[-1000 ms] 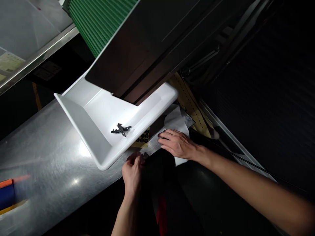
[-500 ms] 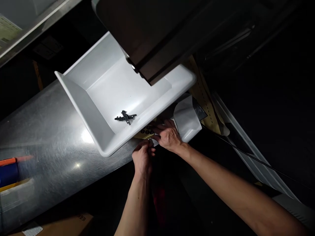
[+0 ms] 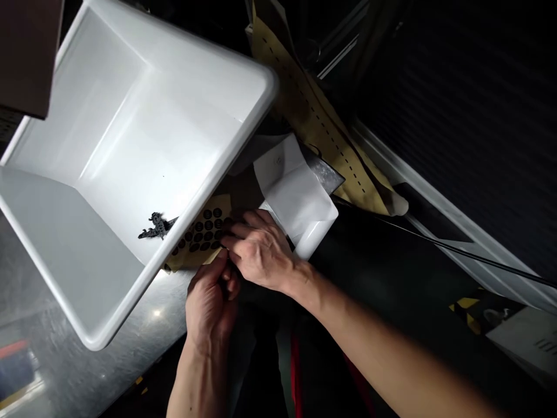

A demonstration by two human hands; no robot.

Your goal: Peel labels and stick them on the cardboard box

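A yellowish sticker sheet (image 3: 209, 223) with rows of round black stickers lies partly beneath the raised rim of a white tub (image 3: 174, 215). My left hand (image 3: 211, 296) pinches the sheet's near edge between thumb and curled fingers. Across its right side bends my right hand (image 3: 263, 252), the fingertips closed on the sheet close to my left thumb; the exact grip under them is hidden. Inside the tub, against the near wall, is a small black plastic part (image 3: 156, 226), partly covered by the rim.
Right of my hands are curled white paper (image 3: 296, 186) and a large yellow-brown paper bag (image 3: 322, 128) with a dashed line. The tub stands on a shiny metal table (image 3: 148, 316). A dark box corner (image 3: 26, 58) juts in at upper left. A black cable (image 3: 456, 248) runs right.
My view has moved closer and shifted right, so tub and hands appear larger and further left. More of the sticker sheet shows. Both hands stay at its edge.
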